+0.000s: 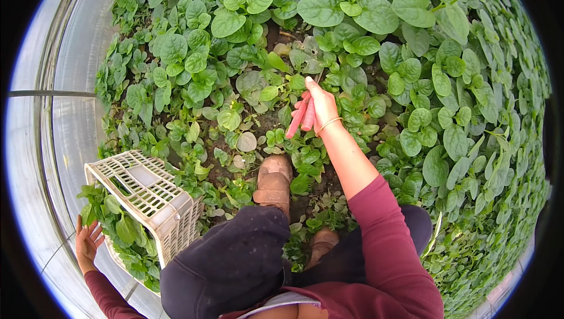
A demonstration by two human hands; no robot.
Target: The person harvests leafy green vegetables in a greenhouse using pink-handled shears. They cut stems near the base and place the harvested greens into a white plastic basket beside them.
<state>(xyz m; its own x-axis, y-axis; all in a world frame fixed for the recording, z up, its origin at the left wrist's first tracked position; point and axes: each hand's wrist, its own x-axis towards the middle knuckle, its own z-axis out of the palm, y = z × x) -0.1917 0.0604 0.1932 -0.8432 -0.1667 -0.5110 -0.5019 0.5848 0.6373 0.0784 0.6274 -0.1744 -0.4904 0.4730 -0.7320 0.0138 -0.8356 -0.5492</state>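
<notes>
Red-handled scissors [302, 118] are in my right hand [320, 98], which is low over the leafy plants in front of my boots. Their blades are mostly hidden among the leaves beyond the hand. At the far left, my left hand [88, 242] has its fingers apart beside the mouth of a white plastic crate [176, 200]. Cut leafy greens [125, 231] fill that mouth, and the crate lies tipped on its side. The fingertips are close to the greens; whether they touch them I cannot tell.
Broad-leaved green plants [454, 76] grow densely ahead and to the right. Clear plastic sheeting [75, 63] with a dark bar [53, 93] runs along the left. My brown boots [274, 178] stand on soil among low plants, the left one just right of the crate.
</notes>
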